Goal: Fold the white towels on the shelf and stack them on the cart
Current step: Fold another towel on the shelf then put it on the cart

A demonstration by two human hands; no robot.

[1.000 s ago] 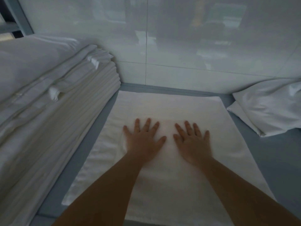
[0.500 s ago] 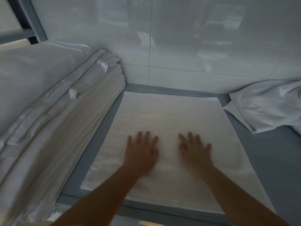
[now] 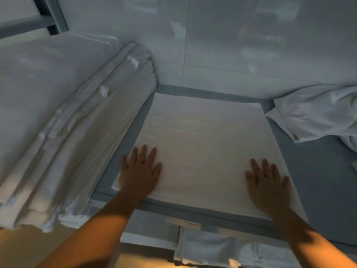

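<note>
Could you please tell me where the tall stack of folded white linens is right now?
In the head view the tall stack of folded linens fills the left side of the shelf, just left of the flat towel.

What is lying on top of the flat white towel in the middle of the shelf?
Both hands press flat on the flat towel: the left hand near its near-left corner, the right hand near its near-right corner. Nothing else lies on it. The cloth under the palms is covered.

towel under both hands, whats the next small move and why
Probably grip the near corners and fold them to the far edge. The towel lies flat on the shelf, with the left hand and right hand open, pressing near those corners.
</note>
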